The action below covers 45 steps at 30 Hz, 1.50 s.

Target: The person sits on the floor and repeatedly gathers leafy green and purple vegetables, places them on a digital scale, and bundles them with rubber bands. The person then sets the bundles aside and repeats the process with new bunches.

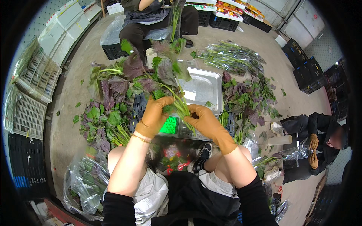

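My left hand (pixel 154 116), in a brown rubber glove, is closed around a bunch of leafy perilla stems (pixel 165 72), green and purple in the leaf. The gloved fingers of my right hand (pixel 208 122) pinch the lower stem ends. The bunch slants up and away, over a digital scale with a steel pan (pixel 208 94) and a lit green display (pixel 169 125). A small white paper and a loose leaf lie on the pan. Loose perilla is heaped to the left (pixel 106 118) and to the right (pixel 249 97) of the scale.
Bagged perilla (pixel 230 58) lies on the floor beyond the scale. A clear plastic bag of leaves (pixel 84 180) is by my left leg. One person (pixel 158 19) sits opposite; another (pixel 314 141) at the right handles a plastic sleeve. Crates (pixel 29 113) line the left wall.
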Motion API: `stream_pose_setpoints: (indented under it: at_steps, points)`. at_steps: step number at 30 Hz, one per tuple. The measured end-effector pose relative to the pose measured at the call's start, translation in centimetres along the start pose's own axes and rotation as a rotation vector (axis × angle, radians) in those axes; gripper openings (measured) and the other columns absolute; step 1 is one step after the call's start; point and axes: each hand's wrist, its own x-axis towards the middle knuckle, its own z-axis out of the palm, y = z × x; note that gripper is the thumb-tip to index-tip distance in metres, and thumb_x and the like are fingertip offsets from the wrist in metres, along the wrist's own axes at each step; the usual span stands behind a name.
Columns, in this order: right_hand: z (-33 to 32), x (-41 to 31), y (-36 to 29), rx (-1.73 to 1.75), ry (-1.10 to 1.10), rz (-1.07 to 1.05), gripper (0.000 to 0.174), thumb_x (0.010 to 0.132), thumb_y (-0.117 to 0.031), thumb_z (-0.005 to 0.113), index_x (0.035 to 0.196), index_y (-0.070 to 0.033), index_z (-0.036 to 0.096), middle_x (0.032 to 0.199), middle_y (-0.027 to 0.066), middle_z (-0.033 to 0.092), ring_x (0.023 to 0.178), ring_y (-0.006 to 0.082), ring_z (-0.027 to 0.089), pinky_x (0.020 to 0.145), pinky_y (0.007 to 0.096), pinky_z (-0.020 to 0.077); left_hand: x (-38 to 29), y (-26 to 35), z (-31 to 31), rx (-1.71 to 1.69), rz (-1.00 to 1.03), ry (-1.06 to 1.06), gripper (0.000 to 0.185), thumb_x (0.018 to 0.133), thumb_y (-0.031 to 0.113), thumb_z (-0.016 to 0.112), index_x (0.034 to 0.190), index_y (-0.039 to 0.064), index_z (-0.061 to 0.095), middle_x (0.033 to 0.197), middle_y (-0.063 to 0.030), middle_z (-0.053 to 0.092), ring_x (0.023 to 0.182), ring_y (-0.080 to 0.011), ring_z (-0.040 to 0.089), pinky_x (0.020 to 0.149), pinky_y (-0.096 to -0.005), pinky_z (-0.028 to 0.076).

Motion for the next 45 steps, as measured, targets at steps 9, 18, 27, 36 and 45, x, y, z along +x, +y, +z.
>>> stream_pose_setpoints:
  at_steps: [9, 18, 27, 36, 45]
  points:
    - [0.3, 0.2, 1.6, -0.005, -0.109, -0.111, 0.027, 0.093, -0.014, 0.049, 0.112, 0.005, 0.050, 0.084, 0.0193, 0.062, 0.077, 0.0253, 0.058, 0.073, 0.0368, 0.0461, -0.2, 1.2, 0.0, -0.066, -0.138, -0.048, 0.035, 0.087, 0.010, 0.052, 0.121, 0.001, 0.054, 0.116, -0.0112, 0.061, 0.106, -0.0227, 0.058, 0.088, -0.0366, 0.048]
    - [2.0, 0.1, 1.9, -0.204, 0.098, -0.067, 0.022, 0.098, -0.014, 0.042, 0.117, -0.002, 0.042, 0.079, 0.0106, 0.054, 0.068, 0.0187, 0.055, 0.061, 0.0317, 0.0457, 0.7, -2.1, -1.0, 0.152, 0.246, -0.053, 0.045, 0.073, -0.013, 0.066, 0.115, 0.000, 0.057, 0.110, -0.0090, 0.063, 0.097, -0.0183, 0.061, 0.086, -0.0302, 0.049]
    - [2.0, 0.2, -0.5, -0.654, 0.422, -0.293, 0.017, 0.090, -0.015, 0.053, 0.101, -0.005, 0.045, 0.083, 0.0223, 0.058, 0.070, 0.0415, 0.057, 0.058, 0.0476, 0.0438, 1.0, -2.3, -0.3, 0.252, 0.240, 0.141, 0.038, 0.072, -0.012, 0.061, 0.108, -0.001, 0.059, 0.091, -0.0051, 0.065, 0.080, -0.0138, 0.063, 0.069, -0.0267, 0.052]
    - [-4.1, 0.6, -0.1, -0.723, 0.725, -0.318, 0.012, 0.087, -0.015, 0.055, 0.095, -0.007, 0.049, 0.080, 0.0183, 0.059, 0.071, 0.0412, 0.057, 0.060, 0.0483, 0.0452, 1.6, -2.8, -3.2, -0.027, 0.196, 0.424, 0.046, 0.085, -0.007, 0.043, 0.127, 0.011, 0.046, 0.090, -0.0051, 0.055, 0.071, -0.0155, 0.053, 0.057, -0.0265, 0.044]
    - [-9.0, -0.6, 3.2, -0.496, 0.766, -0.216, 0.018, 0.093, -0.021, 0.049, 0.104, -0.007, 0.050, 0.086, 0.0238, 0.060, 0.080, 0.0435, 0.058, 0.065, 0.0478, 0.0455, 0.8, -0.5, -8.7, -0.109, 0.522, 0.603, 0.039, 0.081, -0.009, 0.042, 0.113, 0.009, 0.054, 0.087, -0.0046, 0.062, 0.067, -0.0117, 0.055, 0.052, -0.0228, 0.040]
